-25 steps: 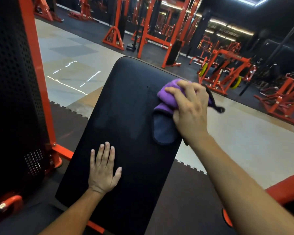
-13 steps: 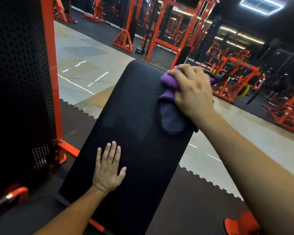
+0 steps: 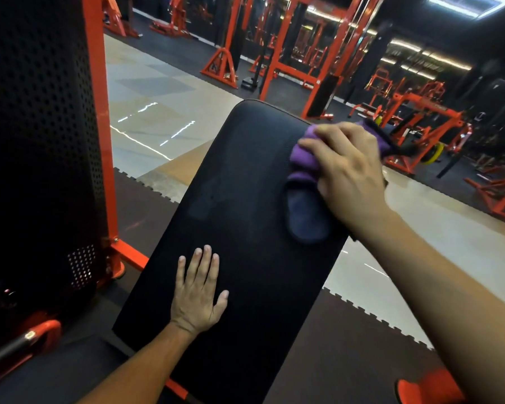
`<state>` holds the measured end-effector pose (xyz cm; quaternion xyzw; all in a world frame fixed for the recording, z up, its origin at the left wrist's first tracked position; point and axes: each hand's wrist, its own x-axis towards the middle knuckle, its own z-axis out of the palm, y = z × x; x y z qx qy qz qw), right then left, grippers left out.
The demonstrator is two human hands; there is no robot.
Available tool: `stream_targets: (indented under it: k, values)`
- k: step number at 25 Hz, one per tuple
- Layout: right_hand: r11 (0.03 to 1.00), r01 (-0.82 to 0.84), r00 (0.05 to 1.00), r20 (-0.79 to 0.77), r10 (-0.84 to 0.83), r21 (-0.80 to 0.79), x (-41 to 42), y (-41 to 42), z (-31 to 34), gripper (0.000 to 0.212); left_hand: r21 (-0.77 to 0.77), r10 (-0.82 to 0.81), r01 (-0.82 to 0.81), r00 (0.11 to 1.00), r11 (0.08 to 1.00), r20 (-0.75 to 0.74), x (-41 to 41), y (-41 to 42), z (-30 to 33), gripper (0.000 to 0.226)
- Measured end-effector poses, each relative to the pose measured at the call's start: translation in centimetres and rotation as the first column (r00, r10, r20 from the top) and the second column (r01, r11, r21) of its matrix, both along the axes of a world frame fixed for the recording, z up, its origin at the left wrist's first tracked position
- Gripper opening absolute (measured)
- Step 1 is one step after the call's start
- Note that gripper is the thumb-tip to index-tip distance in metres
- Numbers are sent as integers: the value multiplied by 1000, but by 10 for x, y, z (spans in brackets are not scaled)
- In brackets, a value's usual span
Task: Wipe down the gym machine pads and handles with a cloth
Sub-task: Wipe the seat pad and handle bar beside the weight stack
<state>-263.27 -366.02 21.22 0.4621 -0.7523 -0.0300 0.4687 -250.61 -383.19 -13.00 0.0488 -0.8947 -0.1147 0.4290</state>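
Fingers of right hand [image 3: 347, 173] curl round purple cloth [image 3: 305, 164], pressing it at pad [image 3: 245, 185] far right corner to wipe; left hand [image 3: 197, 295] lies flat near the left edge, apparently steadying.

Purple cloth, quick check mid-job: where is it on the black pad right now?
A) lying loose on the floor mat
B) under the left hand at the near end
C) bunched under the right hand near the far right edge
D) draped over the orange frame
C: the purple cloth is bunched in the right hand against the black pad near its far right edge; the left hand lies flat and bare.
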Motion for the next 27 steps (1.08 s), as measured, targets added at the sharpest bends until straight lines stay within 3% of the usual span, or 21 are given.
stream_targets:
  k: [2, 4, 7, 9, 11, 15, 18, 20, 24, 25, 27]
  values:
    - [999, -1, 999, 48, 3, -45, 9, -38, -10, 28, 2, -2, 2, 1000, 1000, 7, 0, -3, 0, 91]
    - [982, -142, 985, 119, 127, 124, 27, -32, -53, 26, -6, 0, 0, 1000, 1000, 8, 1, -1, 1, 91]
    - [880, -254, 960, 219, 177, 401, 59, 18, -100, 31, 7, 0, 0, 1000, 1000, 16, 2, -3, 1, 91]
    - [879, -292, 949, 229, 217, 377, 63, 29, -86, 37, 13, 4, -5, 999, 1000, 32, 3, -1, 3, 91]
    - [923, -303, 950, 149, 274, 238, 51, 11, -44, 45, 11, 5, -6, 999, 1000, 44, 2, 1, 3, 91]
    - [990, -91, 996, -4, 92, 105, 1, -74, 40, 27, 10, 11, -11, 998, 1000, 56, 3, -2, 0, 89]
    - [985, -38, 999, -20, 42, 169, -6, -131, 20, 18, -5, 16, -16, 999, 1000, 29, 2, -1, -2, 91]
    - [957, -101, 994, -5, 107, 271, 8, -152, -13, 19, -22, 18, -18, 1000, 1000, 17, 0, -2, -2, 92]
    - [780, -258, 966, 180, 187, 570, 40, -82, -74, 27, -8, 22, -22, 1000, 1000, -11, 3, -4, -2, 87]
    - [767, -284, 959, 174, 224, 575, 38, -51, -69, 30, -3, 24, -24, 1000, 1000, -10, 2, -3, -4, 82]
    - [845, -316, 949, 126, 290, 431, 20, -22, -30, 31, 1, 16, -16, 1000, 1000, -20, 0, 1, -6, 76]
